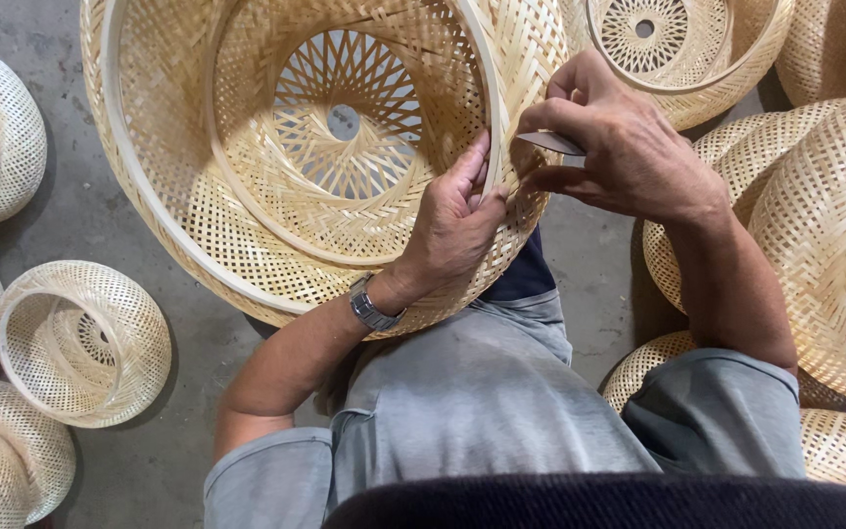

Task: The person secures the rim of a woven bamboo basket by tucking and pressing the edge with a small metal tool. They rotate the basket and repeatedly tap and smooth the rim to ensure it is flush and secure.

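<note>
A large woven bamboo basket (247,225), pale and bell-shaped with an open lattice bottom, rests on my lap, its mouth toward me. My left hand (452,225), with a metal wristwatch, grips the basket's wall and inner hoop at its right side, thumb pressed on the rim. My right hand (619,147) is just to the right of it, fingers pinched on a small flat metal blade (550,143) held against the outside of the weave.
Similar woven bamboo baskets lie around on the grey concrete floor: several at the left (80,343), one at the top right (682,49), and a stack at the right (815,206). My grey-trousered knees fill the bottom.
</note>
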